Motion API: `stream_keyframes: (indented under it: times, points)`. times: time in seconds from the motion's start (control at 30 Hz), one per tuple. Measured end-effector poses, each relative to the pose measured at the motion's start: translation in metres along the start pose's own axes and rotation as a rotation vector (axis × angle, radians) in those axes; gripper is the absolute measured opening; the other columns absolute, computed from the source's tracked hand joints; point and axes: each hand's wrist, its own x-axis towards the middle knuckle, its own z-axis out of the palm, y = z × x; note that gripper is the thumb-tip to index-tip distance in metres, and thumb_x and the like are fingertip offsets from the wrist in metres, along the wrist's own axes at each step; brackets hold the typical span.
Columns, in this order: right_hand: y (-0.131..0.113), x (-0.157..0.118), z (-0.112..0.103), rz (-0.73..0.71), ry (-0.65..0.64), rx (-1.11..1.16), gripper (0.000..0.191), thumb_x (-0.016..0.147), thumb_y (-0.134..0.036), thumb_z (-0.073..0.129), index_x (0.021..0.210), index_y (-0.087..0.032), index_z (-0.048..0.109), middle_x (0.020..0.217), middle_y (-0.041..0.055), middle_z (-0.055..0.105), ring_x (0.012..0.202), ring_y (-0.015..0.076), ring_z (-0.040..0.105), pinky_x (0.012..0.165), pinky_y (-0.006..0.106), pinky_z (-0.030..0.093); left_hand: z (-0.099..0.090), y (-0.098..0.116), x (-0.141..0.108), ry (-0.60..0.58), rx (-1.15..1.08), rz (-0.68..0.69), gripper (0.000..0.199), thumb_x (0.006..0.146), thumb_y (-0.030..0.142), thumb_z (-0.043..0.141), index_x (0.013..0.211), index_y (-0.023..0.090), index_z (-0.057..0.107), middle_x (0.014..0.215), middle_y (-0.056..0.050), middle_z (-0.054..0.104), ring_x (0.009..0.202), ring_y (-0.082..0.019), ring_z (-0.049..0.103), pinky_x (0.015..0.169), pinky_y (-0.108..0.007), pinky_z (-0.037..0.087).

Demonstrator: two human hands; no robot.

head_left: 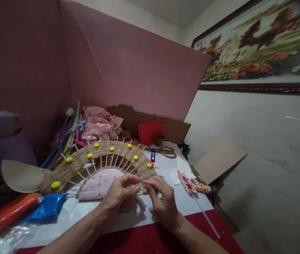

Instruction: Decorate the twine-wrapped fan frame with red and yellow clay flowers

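A woven twine arch (120, 150) with thin sticks and several yellow dots lies on white paper (187, 203). Inside its curve is a pale pink half-round piece (99, 183) with red spots. Over the arch's right end, my left hand (122, 192) has its thumb and forefinger pinched near a small reddish bit. Close beside it, my right hand (163, 197) is closed with thumb and forefinger together; what it holds, if anything, is too small to name. One pinkish-red bit (151, 163) sits by the rightmost yellow dot.
Orange (11, 211) and blue (46, 207) packets lie at the left, near a pale fan (20, 175). Scissors (167, 151), red paper (148, 132) and crumpled pink cloth (100, 123) are behind the arch. A floral bow on a clear stick (206, 217) lies right.
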Motion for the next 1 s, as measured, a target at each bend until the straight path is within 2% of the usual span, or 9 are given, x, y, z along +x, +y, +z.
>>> stream_keyframes:
  times: [0.17,0.27,0.33,0.47,0.53,0.7,0.87,0.93,1.0]
  points:
    - [-0.0027,0.0004,0.0009,-0.01,-0.01,-0.027,0.016,0.086,-0.017,0.052,0.09,-0.019,0.067,0.076,0.0056,0.061,0.071,0.0159,0.056,0.065,0.028,0.047,0.0004,-0.0015,0.0002,0.004,0.01,0.021,0.04,0.065,0.053,0.068,0.065,0.016,0.053,0.037,0.009,0.04,0.025,-0.001,0.022,0.027,-0.015,0.013]
    - [-0.0022,0.0001,0.0008,0.002,-0.008,-0.028,0.017,0.086,-0.017,0.051,0.091,-0.019,0.067,0.076,0.0055,0.061,0.071,0.016,0.056,0.063,0.028,0.046,0.0014,-0.0001,-0.0021,-0.052,-0.011,0.001,0.044,0.07,0.057,0.06,0.062,0.014,0.054,0.037,0.008,0.039,0.024,-0.001,0.022,0.027,-0.016,0.012]
    - [-0.0004,-0.0004,0.0006,0.011,0.006,-0.014,0.017,0.086,-0.017,0.051,0.093,-0.019,0.067,0.077,0.0053,0.061,0.072,0.0158,0.057,0.063,0.027,0.047,0.0019,0.0011,-0.0031,-0.059,-0.011,-0.007,0.041,0.07,0.054,0.062,0.066,0.014,0.057,0.039,0.008,0.042,0.024,-0.001,0.023,0.027,-0.015,0.013]
    - [0.0027,-0.0018,0.0009,0.034,0.018,0.003,0.016,0.085,-0.015,0.052,0.092,-0.019,0.066,0.079,0.0048,0.061,0.071,0.015,0.057,0.062,0.026,0.047,0.0008,0.0003,-0.0017,-0.008,-0.03,0.008,0.039,0.06,0.042,0.076,0.084,0.016,0.057,0.043,0.01,0.046,0.025,-0.001,0.023,0.027,-0.014,0.014]
    - [0.0024,-0.0022,0.0011,0.031,0.016,0.003,0.015,0.085,-0.015,0.053,0.092,-0.019,0.066,0.079,0.0049,0.061,0.072,0.0151,0.057,0.063,0.027,0.047,-0.0004,-0.0015,-0.0004,-0.016,-0.027,0.013,0.037,0.059,0.041,0.076,0.078,0.017,0.055,0.038,0.011,0.042,0.025,-0.001,0.022,0.027,-0.014,0.013]
    - [-0.0018,-0.0005,0.0006,0.014,0.004,0.008,0.017,0.086,-0.015,0.052,0.093,-0.02,0.066,0.08,0.0052,0.062,0.074,0.0157,0.057,0.065,0.027,0.047,-0.0007,-0.0021,-0.0007,-0.086,-0.02,-0.012,0.041,0.073,0.055,0.059,0.062,0.016,0.052,0.031,0.009,0.034,0.024,-0.003,0.021,0.027,-0.016,0.013]
    - [-0.0017,0.0002,-0.0001,0.0,0.018,0.003,0.017,0.085,-0.015,0.052,0.092,-0.02,0.067,0.077,0.0044,0.062,0.07,0.0148,0.058,0.063,0.026,0.048,0.001,0.001,-0.0015,-0.024,-0.047,-0.033,0.037,0.062,0.042,0.074,0.084,0.015,0.06,0.051,0.005,0.055,0.025,-0.001,0.025,0.026,-0.015,0.015]
    - [-0.0004,-0.0004,0.0001,-0.002,0.023,-0.011,0.016,0.085,-0.016,0.052,0.091,-0.02,0.067,0.078,0.0047,0.062,0.071,0.0151,0.058,0.063,0.026,0.048,0.0011,0.0003,-0.001,-0.019,-0.052,-0.04,0.039,0.059,0.039,0.077,0.085,0.016,0.059,0.043,0.008,0.049,0.025,-0.001,0.024,0.027,-0.014,0.015]
    - [0.0006,-0.0011,0.0003,0.0,0.017,-0.027,0.016,0.085,-0.016,0.053,0.092,-0.02,0.067,0.078,0.0053,0.063,0.073,0.0158,0.058,0.064,0.027,0.048,0.0011,-0.0011,-0.0006,-0.034,-0.063,-0.033,0.037,0.059,0.042,0.076,0.077,0.017,0.056,0.035,0.011,0.039,0.024,-0.002,0.021,0.027,-0.014,0.014]
